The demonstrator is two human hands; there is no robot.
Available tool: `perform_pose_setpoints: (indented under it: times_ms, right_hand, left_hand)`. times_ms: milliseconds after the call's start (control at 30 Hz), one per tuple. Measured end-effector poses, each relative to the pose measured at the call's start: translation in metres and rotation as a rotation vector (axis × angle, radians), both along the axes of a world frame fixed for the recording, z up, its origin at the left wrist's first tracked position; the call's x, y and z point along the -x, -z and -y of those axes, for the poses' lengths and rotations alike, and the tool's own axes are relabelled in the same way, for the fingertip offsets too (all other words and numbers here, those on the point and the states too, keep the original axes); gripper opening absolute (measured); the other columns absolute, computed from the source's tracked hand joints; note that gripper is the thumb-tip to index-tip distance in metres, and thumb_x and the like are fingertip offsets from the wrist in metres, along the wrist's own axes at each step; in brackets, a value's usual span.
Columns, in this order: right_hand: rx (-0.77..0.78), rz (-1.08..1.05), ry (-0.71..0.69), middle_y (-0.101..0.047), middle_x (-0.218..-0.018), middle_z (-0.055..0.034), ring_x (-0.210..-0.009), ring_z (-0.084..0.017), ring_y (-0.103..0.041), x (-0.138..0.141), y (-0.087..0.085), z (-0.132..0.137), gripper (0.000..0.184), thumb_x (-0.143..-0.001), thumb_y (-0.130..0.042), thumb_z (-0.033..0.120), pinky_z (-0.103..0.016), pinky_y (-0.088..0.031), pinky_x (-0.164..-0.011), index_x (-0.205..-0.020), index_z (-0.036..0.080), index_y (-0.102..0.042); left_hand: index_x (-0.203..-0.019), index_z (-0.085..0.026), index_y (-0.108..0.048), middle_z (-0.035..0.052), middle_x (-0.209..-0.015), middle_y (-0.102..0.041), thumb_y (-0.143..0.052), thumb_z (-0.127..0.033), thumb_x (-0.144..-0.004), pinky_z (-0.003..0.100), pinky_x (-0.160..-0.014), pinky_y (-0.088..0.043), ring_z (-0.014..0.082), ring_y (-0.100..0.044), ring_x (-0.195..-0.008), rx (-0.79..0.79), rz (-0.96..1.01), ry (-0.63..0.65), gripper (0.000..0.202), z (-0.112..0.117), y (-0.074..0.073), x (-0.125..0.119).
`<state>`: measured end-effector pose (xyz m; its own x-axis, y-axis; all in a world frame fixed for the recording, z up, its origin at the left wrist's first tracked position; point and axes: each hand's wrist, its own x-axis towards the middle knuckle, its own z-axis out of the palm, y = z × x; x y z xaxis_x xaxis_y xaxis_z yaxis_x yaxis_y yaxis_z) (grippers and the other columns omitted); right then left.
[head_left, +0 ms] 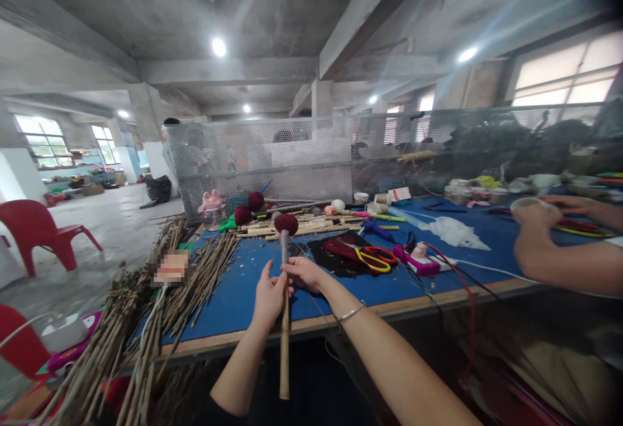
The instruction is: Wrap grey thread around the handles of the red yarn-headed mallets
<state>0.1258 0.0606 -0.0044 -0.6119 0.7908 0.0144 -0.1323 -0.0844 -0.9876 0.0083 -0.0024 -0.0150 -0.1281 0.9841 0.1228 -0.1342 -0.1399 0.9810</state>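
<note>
A bamboo stick (285, 361) with a dark red ball (286, 223) on its far end stands out over the table's front edge. Just below the ball, the stick has a grey section (285, 248). My left hand (270, 293) is closed round the stick at its middle, thumb pointing up along it. From the other side, my right hand (304, 275) pinches the stick where the grey part ends. To the right of my hands lies a dark cloth (326, 254), with yellow-handled scissors (367, 260) and red-handled scissors (382, 256) on it.
Bundled thin sticks (199, 283) cover the table's left side. Two more dark red balls (256, 201) and pale sticks (321, 225) lie behind my hands. A purple device (418, 261) with cables sits rightward. Another person's hands (538, 218) work at the right. Perforated metal screen (311, 166) behind.
</note>
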Motion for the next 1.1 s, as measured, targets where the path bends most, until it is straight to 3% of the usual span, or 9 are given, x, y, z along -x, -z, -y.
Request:
perform_pose_setpoints:
  times_ms: [133, 267, 467, 600, 700, 833, 1033, 1100]
  right_hand:
    - [-0.010, -0.017, 0.051, -0.046, -0.045, 0.0086, -0.028, 0.000, -0.024, 0.000, 0.003, -0.003, 0.037, -0.061, -0.072, 0.041, -0.018, -0.009, -0.031, -0.073, 0.014, -0.049]
    - [-0.020, -0.014, 0.066, -0.044, -0.045, 0.0091, -0.029, 0.000, -0.024, 0.000, 0.002, -0.003, 0.036, -0.062, -0.072, 0.040, -0.019, -0.009, -0.031, -0.072, 0.014, -0.049]
    - [0.016, -0.011, 0.029, -0.036, -0.038, 0.0120, -0.027, -0.001, -0.019, 0.000, -0.005, 0.003, 0.037, -0.062, -0.070, 0.044, -0.019, -0.006, -0.031, -0.073, 0.015, -0.049]
    - [0.022, 0.004, 0.023, -0.046, -0.044, 0.0077, -0.029, -0.001, -0.026, 0.001, -0.008, 0.006, 0.036, -0.063, -0.069, 0.042, -0.019, -0.009, -0.032, -0.072, 0.015, -0.047]
    - [-0.001, 0.006, 0.038, -0.041, -0.042, 0.0100, -0.028, -0.001, -0.023, 0.001, -0.006, 0.004, 0.036, -0.063, -0.069, 0.043, -0.018, -0.009, -0.032, -0.071, 0.015, -0.047]
    - [-0.020, 0.010, 0.043, -0.038, -0.041, 0.0112, -0.028, 0.000, -0.020, 0.000, -0.003, 0.001, 0.037, -0.062, -0.071, 0.043, -0.019, -0.007, -0.031, -0.071, 0.015, -0.047]
    - [0.008, 0.005, 0.016, -0.040, -0.041, 0.0100, -0.029, -0.002, -0.024, 0.000, -0.001, 0.000, 0.039, -0.064, -0.069, 0.046, -0.019, -0.009, -0.033, -0.076, 0.014, -0.051]
    - [-0.004, 0.007, 0.018, -0.044, -0.044, 0.0081, -0.031, -0.002, -0.028, 0.001, 0.001, -0.001, 0.039, -0.063, -0.069, 0.046, -0.018, -0.011, -0.033, -0.075, 0.014, -0.051]
  left_hand:
    - [-0.127, -0.009, -0.036, -0.0028, -0.060, -0.056, -0.068, -0.041, -0.064, 0.021, -0.053, -0.042, 0.0103, -0.055, -0.052, -0.102, -0.129, -0.133, 0.077, 0.000, 0.002, 0.000]
    - [-0.129, -0.008, -0.036, -0.0032, -0.059, -0.058, -0.072, -0.040, -0.058, 0.022, -0.056, -0.042, 0.0114, -0.056, -0.054, -0.125, -0.172, -0.246, 0.085, 0.003, 0.000, 0.001]
    - [-0.137, -0.011, -0.017, -0.0032, -0.055, -0.058, -0.060, -0.042, -0.072, 0.021, -0.047, -0.041, 0.0128, -0.057, -0.048, -0.050, -0.036, -0.078, 0.085, 0.005, -0.002, 0.001]
    - [-0.125, -0.011, -0.038, -0.0008, -0.058, -0.059, -0.059, -0.043, -0.073, 0.021, -0.048, -0.042, 0.0125, -0.058, -0.049, -0.038, -0.062, -0.017, 0.065, 0.005, -0.003, 0.001]
    - [-0.114, -0.010, -0.047, -0.0028, -0.058, -0.056, -0.066, -0.042, -0.066, 0.020, -0.050, -0.041, 0.0101, -0.054, -0.050, -0.094, -0.106, -0.086, 0.060, 0.005, -0.002, 0.001]
    - [-0.113, -0.011, -0.048, -0.0060, -0.055, -0.052, -0.071, -0.040, -0.060, 0.018, -0.049, -0.037, 0.0079, -0.050, -0.048, -0.124, -0.138, -0.178, 0.064, 0.004, 0.000, 0.001]
    - [-0.132, -0.011, -0.027, -0.0036, -0.055, -0.056, -0.061, -0.044, -0.070, 0.021, -0.047, -0.041, 0.0119, -0.056, -0.047, -0.033, 0.013, -0.012, 0.078, 0.005, -0.004, 0.002]
    - [-0.130, -0.011, -0.031, -0.0016, -0.057, -0.059, -0.060, -0.045, -0.071, 0.021, -0.047, -0.042, 0.0124, -0.057, -0.047, -0.017, -0.016, 0.009, 0.074, 0.006, -0.005, 0.001]
